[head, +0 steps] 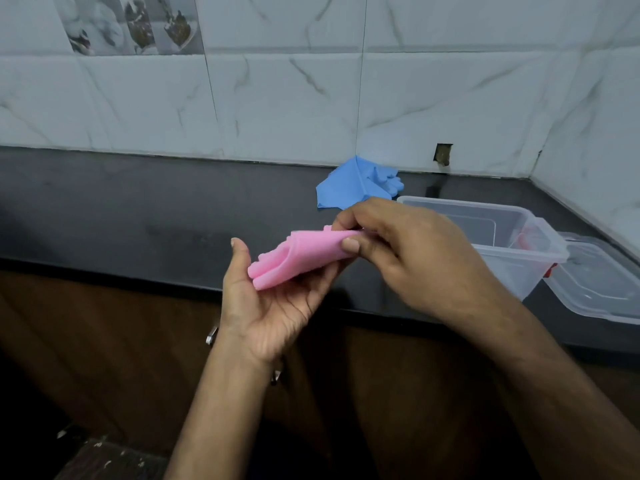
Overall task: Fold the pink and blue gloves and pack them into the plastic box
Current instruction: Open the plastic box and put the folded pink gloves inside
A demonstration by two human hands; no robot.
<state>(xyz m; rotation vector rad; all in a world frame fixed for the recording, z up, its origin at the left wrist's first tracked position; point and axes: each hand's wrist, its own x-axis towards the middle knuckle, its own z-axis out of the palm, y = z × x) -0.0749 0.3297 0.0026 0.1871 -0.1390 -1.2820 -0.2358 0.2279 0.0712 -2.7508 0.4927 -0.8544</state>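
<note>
now the pink glove is in the air above the front edge of the counter, held between both hands. it is folded over on itself, and its finger ends point to the left and a little down. the left hand is under it, palm up, with the thumb standing up at the left side and the fingers going below the glove; they are almost straight, so this hand supports the glove more than it grips it. the right hand comes from the right and pinches the right edge of the glove between thumb and curled fingers.

the blue glove lies on the counter at the back, close to the tiled wall, partly folded, with its fingers to the right. the box stands on the counter at the right, just beside the right hand, without its lid; something red shows at its right side, but i cannot tell what it is. the lid lies flat on the counter, touching the box on the right. below the counter are brown cabinet doors.
</note>
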